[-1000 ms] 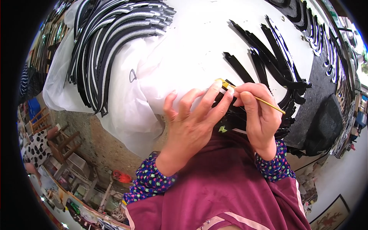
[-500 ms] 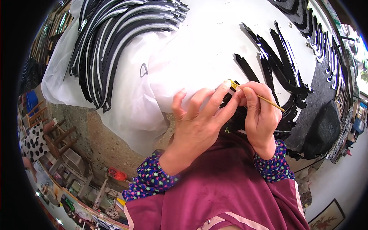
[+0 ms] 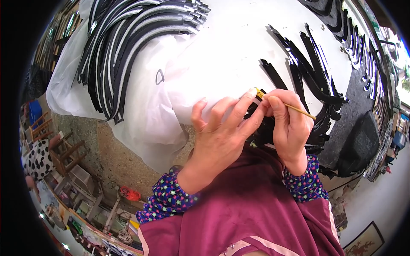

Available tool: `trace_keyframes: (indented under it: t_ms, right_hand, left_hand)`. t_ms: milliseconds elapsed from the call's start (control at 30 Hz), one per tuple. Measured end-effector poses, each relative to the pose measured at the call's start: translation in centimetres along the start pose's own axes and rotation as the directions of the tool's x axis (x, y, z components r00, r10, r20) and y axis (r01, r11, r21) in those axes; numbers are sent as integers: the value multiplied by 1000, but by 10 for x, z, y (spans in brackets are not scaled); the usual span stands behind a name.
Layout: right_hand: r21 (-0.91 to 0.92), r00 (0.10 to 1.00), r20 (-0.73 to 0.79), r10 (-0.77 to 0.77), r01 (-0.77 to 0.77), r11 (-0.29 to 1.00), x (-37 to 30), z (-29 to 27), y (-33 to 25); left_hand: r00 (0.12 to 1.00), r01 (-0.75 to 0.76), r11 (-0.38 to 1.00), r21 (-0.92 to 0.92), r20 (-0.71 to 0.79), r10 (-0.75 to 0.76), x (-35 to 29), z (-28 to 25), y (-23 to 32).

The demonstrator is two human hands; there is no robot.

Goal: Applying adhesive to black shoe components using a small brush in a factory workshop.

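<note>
My left hand (image 3: 224,123) is closed at thumb and forefinger on the end of a black strip (image 3: 256,101), its other fingers bent over the white table. Pinched in my right hand (image 3: 291,126) is a thin yellowish-brown stick (image 3: 302,112), slanting back past the knuckles. Its working tip is hidden behind the fingers. A small yellow patch (image 3: 259,93) shows at the left fingertips, on or beside the strip; I cannot tell which. More black strips (image 3: 314,72) lie just beyond and right of my hands, with a bunch (image 3: 265,132) below them.
A thick stack of curved black and grey strips (image 3: 124,55) rests on white sheeting (image 3: 151,106) at the far left. Dark curved pieces (image 3: 354,42) line the far right. A black mesh bag (image 3: 361,143) sits at the right. Wooden stools (image 3: 68,158) stand on the floor at left.
Both hands stay almost in place. The right hand and the stick have shifted very slightly; the strips on the table have not moved.
</note>
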State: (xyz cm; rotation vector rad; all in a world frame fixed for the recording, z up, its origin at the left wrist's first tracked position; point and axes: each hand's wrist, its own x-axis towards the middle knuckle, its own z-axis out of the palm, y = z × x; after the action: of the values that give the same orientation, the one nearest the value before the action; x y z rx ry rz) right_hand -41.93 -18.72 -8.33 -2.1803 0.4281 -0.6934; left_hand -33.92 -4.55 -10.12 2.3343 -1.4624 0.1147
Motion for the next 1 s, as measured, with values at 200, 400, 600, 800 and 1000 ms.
trace_keyframes:
  t_ms: [200, 400, 600, 800, 1000]
  right_hand:
    - [110, 983, -57, 175, -168, 980, -7, -9, 0]
    - [-237, 991, 17, -134, 134, 962, -8, -15, 7]
    - [-300, 982, 44, -181, 186, 936, -8, -17, 7]
    - [-401, 984, -34, -177, 149, 904, -4, -26, 17]
    - [-342, 986, -77, -146, 112, 933, -2, -29, 21]
  left_hand:
    - [1000, -9, 1000, 18, 3, 9, 1, -2, -1]
    - [999, 2, 999, -44, -42, -4, 2, -1, -2]
    - [987, 99, 967, -235, -101, -125, 4, -3, -3]
    - [974, 86, 943, -321, -172, -148, 1, -3, -4]
    - [981, 46, 965, -260, -170, -92, 0, -8, 0]
